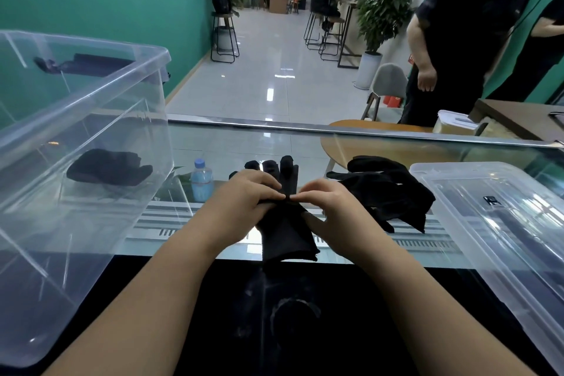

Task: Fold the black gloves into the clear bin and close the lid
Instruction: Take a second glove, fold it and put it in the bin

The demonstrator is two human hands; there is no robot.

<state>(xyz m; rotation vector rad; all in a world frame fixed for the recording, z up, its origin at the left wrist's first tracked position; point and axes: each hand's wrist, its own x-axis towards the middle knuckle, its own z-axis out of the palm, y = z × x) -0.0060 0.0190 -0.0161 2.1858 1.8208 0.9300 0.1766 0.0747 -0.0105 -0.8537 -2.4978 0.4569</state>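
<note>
Both hands, left hand (244, 192) and right hand (331, 204), seemingly pinch black glove (285, 229) on glass table (244, 143)

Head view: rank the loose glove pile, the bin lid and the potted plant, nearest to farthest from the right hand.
From the right hand:
1. Loose glove pile, just to its right on the glass.
2. Bin lid, farther right.
3. Potted plant, far across the floor.

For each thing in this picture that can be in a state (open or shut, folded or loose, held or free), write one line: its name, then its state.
clear bin: open, lid off
lid: off, lying flat at the right
folded gloves: inside the bin
glove in hand: flat on the glass table, pinched by both hands
left hand: gripping the glove
right hand: gripping the glove
loose gloves: unfolded, heaped
water bottle: upright, capped
</note>
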